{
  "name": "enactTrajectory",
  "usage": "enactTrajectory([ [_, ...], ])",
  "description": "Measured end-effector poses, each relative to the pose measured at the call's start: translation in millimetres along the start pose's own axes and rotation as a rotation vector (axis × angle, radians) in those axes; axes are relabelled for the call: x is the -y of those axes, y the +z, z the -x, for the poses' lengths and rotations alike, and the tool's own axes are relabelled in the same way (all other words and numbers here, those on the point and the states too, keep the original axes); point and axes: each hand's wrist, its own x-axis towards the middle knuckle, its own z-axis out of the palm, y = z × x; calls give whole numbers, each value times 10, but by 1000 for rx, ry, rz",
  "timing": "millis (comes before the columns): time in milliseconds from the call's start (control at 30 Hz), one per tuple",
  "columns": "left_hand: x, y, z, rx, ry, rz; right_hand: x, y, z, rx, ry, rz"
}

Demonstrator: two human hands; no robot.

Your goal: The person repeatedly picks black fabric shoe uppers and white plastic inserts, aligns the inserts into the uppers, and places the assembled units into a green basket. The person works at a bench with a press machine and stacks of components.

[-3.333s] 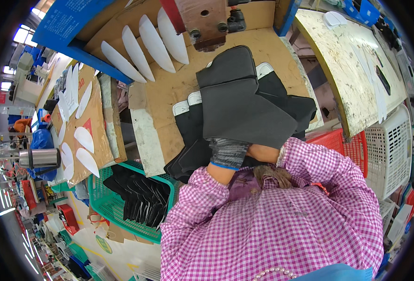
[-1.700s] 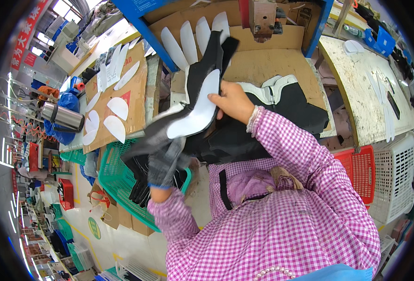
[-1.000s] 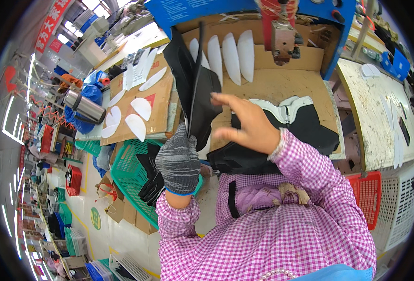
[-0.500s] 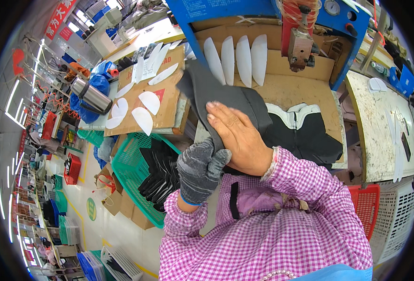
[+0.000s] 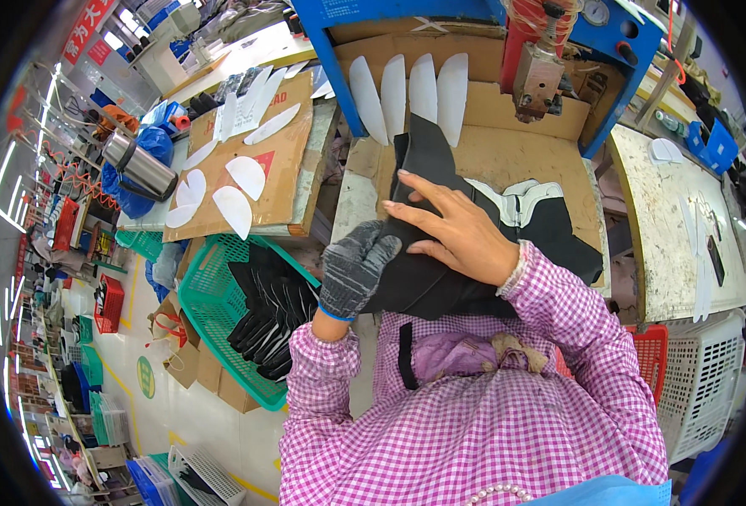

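My left hand [image 5: 358, 266], in a grey knit glove, is closed on the left edge of a black fabric piece [image 5: 428, 152] in front of me. The piece is flat and angular, and its far end points toward the machine. My right hand [image 5: 462, 232] is bare and lies over the piece with fingers spread. More black fabric [image 5: 440, 291] spreads below my hands, partly hidden by them. To the right, other black pieces [image 5: 563, 244] with white curved trim [image 5: 516, 201] lie on the work surface.
A blue press machine [image 5: 318, 59] with a metal head [image 5: 535, 84] stands ahead, with several white half-moon pieces [image 5: 394, 97] inside. Left are a cardboard sheet [image 5: 284, 173] with white cut pieces, a steel flask [image 5: 141, 164] and a green basket [image 5: 204, 291] of black pieces. A worn table [image 5: 668, 228] stands right.
The black piece has come down from a raised, tilted position to lie flatter on the work surface. My right hand's fingers have spread apart. My left hand still grips the edge.
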Motion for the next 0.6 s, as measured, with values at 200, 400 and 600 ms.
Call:
enactTrajectory([
  [200,18,169,156,-48,-427,466,-119,138,-60,16,-57,-18],
  [400,314,429,343,-73,-665,733,-194,302,49,-30,-114,-32],
  [600,470,447,442,49,-667,684,-231,376,265,-72,-183,-6],
])
